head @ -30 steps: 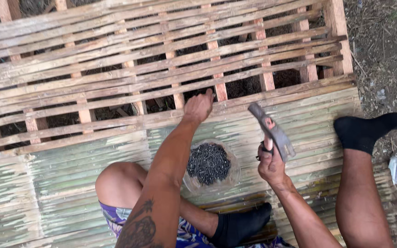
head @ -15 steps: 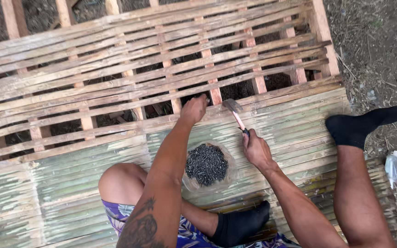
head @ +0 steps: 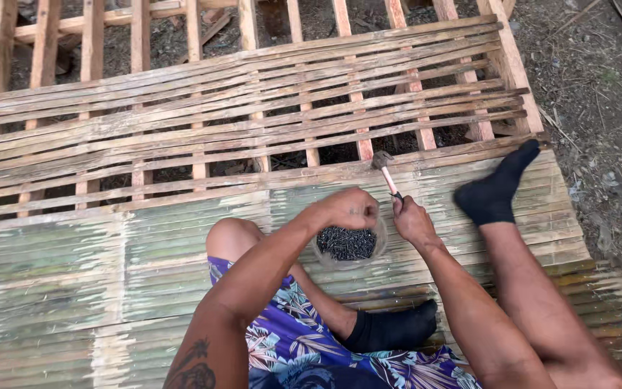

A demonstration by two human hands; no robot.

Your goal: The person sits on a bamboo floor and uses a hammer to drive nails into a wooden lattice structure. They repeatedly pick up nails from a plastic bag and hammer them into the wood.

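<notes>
My right hand (head: 413, 220) grips the handle of a small hammer (head: 386, 171), whose head rests on a bamboo slat at the edge of the flattened bamboo sheet (head: 59, 266). My left hand (head: 349, 208) hovers with curled fingers just above a clear round bowl of dark nails (head: 347, 243); whether it pinches a nail I cannot tell. I sit on the bamboo sheet with my legs in black socks, one foot (head: 494, 191) stretched out to the right of the hammer.
Beyond the sheet lies a woven lattice of bamboo strips (head: 253, 108) over a wooden frame (head: 95, 43), with gaps down to dark soil. Bare ground with twigs (head: 599, 79) lies at the right. My other foot (head: 394, 328) is tucked under near my patterned shorts.
My left hand has pulled back from the slat to above the nail bowl. The hammer has come down from a raised position to rest on the slat.
</notes>
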